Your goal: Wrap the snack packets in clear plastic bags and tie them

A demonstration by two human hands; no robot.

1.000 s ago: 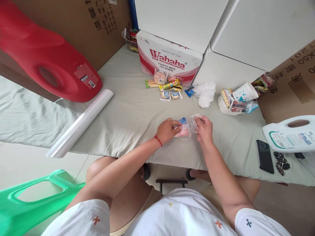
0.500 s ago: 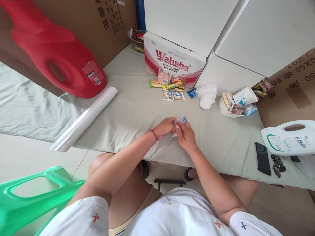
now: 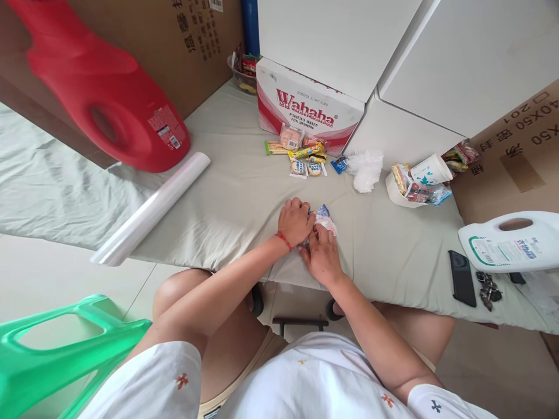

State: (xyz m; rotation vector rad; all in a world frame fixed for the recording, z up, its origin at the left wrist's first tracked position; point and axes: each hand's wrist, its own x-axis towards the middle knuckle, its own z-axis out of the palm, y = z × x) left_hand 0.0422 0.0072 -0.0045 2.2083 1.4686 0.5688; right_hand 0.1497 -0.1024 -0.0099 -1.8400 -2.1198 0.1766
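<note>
Table (image 3: 244, 192): spread cloth-covered beneath the left fingers (image 3: 306, 208) and right fingers (image 3: 324, 234).
Red bottle (image 3: 135, 102): stood well left of them.
Wahaha carton (image 3: 310, 102): stood beyond them, behind snack packets (image 3: 307, 153).
Film roll (image 3: 151, 209): lay left, well apart.
White tub (image 3: 398, 196): sat beyond, rightward.
Left fingers: curled over the pink-and-blue packet (image 3: 325, 220), partly hiding it; grip unclear.
Right fingers: bent onto its near side; grip unclear.
Pink-and-blue packet: lay under both hands' fingers, blue corner showing just beyond.
</note>
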